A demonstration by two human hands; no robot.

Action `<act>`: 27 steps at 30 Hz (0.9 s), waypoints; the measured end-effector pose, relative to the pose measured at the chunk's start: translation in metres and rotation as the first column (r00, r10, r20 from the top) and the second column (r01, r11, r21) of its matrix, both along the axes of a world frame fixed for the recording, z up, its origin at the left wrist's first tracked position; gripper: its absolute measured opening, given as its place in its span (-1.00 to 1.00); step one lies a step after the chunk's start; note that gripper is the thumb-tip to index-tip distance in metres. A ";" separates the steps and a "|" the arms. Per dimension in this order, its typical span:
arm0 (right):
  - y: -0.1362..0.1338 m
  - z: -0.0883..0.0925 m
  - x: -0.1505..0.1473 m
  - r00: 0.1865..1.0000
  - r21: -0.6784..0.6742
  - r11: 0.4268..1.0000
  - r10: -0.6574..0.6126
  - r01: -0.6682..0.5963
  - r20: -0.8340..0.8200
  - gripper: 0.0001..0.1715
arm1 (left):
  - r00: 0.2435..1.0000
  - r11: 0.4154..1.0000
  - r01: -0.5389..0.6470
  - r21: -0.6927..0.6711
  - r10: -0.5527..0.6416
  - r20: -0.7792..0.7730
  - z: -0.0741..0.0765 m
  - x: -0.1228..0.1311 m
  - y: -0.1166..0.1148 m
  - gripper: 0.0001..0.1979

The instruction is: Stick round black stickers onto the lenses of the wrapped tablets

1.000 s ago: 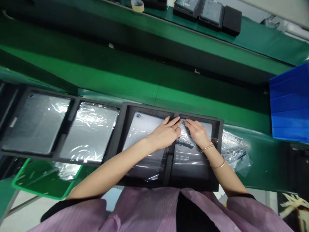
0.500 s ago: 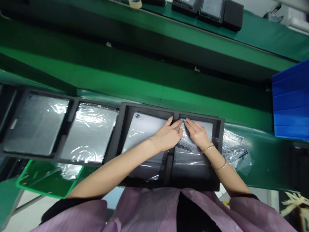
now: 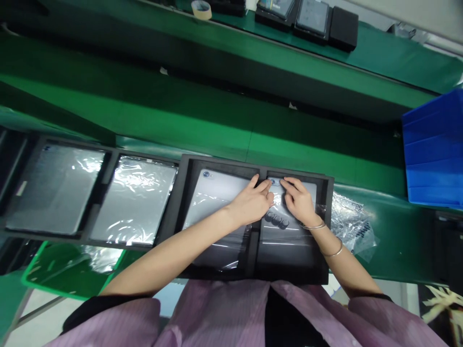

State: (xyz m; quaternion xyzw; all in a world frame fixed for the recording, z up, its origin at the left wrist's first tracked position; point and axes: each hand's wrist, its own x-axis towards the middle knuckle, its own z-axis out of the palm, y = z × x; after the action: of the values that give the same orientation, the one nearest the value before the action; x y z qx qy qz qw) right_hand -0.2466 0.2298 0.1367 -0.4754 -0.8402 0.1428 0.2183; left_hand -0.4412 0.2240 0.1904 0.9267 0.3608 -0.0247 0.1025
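A grey tablet [image 3: 285,248] lies back up in the right half of a black foam tray [image 3: 330,212], its lower part under clear film. My left hand [image 3: 251,200] rests over the tray's middle divider, fingers spread, a fingertip at the tablet's round camera lens [image 3: 272,181]. From the other side, my right hand [image 3: 299,200] has its fingers apart, with fingertips touching the back just right of the lens. Several dark round pieces [image 3: 278,220] lie in a row on the tablet below my hands. A second grey tablet [image 3: 217,185], partly under my left forearm, fills the tray's left half.
Left of it, another foam tray [image 3: 115,159] holds two film-wrapped tablets [image 3: 132,202]. A green bin [image 3: 58,274] sits below. Clear plastic sheets [image 3: 352,224] lie on the right, near a blue bin [image 3: 432,149]. Tape [image 3: 201,9] and black boxes [image 3: 343,29] stand on the shelf.
My right hand has shifted slightly right, its fingers lifting away from the camera lens, so the lens shows more. The left hand has stayed in place.
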 end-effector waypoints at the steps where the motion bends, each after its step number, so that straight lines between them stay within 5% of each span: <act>1: 0.000 0.000 -0.001 0.999 0.008 1.000 -0.007 0.007 0.033 -0.52 | 1.000 1.000 -0.014 0.003 0.014 0.002 0.000 0.000 -0.001 -0.67; 5: -0.002 0.004 -0.006 0.960 0.054 0.999 -0.010 -0.006 0.279 -0.60 | 0.999 0.999 -0.052 0.014 0.052 -0.007 -0.001 0.001 0.000 -0.66; 10: 0.000 0.011 -0.017 0.873 -0.001 0.995 0.086 -0.097 0.481 -0.66 | 0.998 0.998 0.062 -0.020 -0.062 -0.003 -0.003 0.004 0.007 -0.71; 16: 0.013 0.018 -0.035 0.863 -0.059 0.987 0.157 -0.147 0.481 -0.74 | 0.999 0.999 0.035 0.022 -0.034 -0.025 -0.007 0.009 0.000 -0.68; 27: -0.001 0.027 -0.007 0.900 -0.033 0.998 0.056 -0.046 0.432 -0.52 | 0.995 0.995 -0.097 0.015 0.097 0.016 -0.002 0.010 -0.018 -0.72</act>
State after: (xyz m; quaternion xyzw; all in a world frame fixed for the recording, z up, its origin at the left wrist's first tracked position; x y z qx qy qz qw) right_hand -0.2535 0.2286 0.1632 -0.4754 -0.8783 0.0484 0.0172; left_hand -0.4312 0.2056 0.1889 0.9089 0.4048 -0.0098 0.0992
